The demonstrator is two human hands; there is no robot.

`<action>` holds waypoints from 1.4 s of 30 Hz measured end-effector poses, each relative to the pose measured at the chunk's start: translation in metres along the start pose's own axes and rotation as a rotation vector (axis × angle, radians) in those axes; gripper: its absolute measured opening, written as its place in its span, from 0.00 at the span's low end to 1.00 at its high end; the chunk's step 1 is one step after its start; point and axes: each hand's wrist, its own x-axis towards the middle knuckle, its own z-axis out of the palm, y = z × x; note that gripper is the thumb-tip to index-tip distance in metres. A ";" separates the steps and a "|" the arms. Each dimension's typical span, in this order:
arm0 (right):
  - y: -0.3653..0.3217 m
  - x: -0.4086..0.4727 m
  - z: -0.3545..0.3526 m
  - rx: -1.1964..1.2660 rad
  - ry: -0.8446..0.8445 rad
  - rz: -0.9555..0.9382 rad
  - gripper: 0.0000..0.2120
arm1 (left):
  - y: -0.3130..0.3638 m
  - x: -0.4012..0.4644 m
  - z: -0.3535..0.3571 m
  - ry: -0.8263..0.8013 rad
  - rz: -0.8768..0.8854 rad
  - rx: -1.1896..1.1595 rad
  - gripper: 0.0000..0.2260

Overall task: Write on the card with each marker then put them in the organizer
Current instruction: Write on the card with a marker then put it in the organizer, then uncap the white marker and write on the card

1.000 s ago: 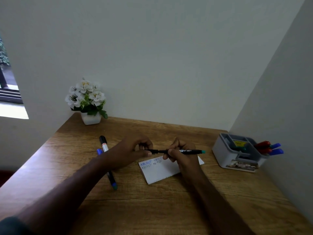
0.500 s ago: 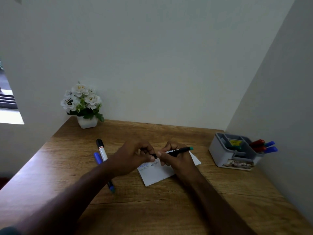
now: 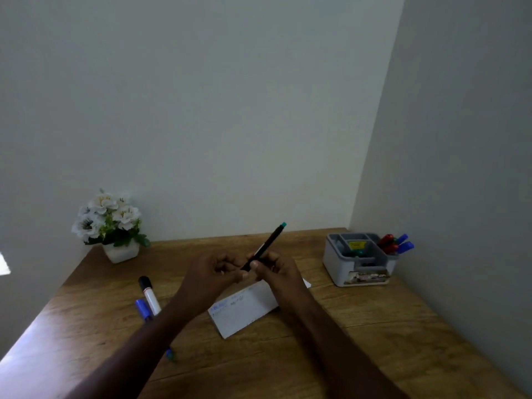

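Above the card [image 3: 244, 308], the right hand [image 3: 276, 269] grips a tilted black marker [image 3: 266, 246] while the left hand [image 3: 213, 273] pinches its lower end.

Brown wood-grain worktop [image 3: 374, 355]. White rectangular card [image 3: 244, 312] at centre; black-capped white marker [image 3: 149, 293] and blue marker [image 3: 144, 310] left of card, white potted flowers [image 3: 110, 223] far-left, grey plastic organizer [image 3: 359, 263] right.

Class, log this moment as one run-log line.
right hand grips green-tipped marker | left hand at its lower end | above card
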 end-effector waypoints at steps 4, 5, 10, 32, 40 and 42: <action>-0.009 0.005 -0.015 0.045 0.094 -0.041 0.09 | 0.016 0.014 0.020 -0.019 0.139 0.145 0.05; -0.014 0.007 -0.023 -0.004 0.147 -0.081 0.10 | 0.019 0.018 0.026 -0.043 0.163 0.177 0.06; -0.050 0.016 -0.097 -0.458 0.393 -0.261 0.10 | 0.030 0.038 0.055 -0.158 0.276 0.260 0.07; -0.062 0.040 -0.183 -1.193 0.102 0.098 0.10 | 0.040 0.087 0.100 -0.350 0.268 0.446 0.09; -0.069 0.030 -0.171 -1.016 0.354 -0.109 0.18 | 0.035 0.078 0.072 -0.321 0.263 0.438 0.08; -0.072 0.027 -0.154 -0.972 0.325 -0.169 0.18 | 0.033 0.073 0.062 -0.308 0.259 0.435 0.07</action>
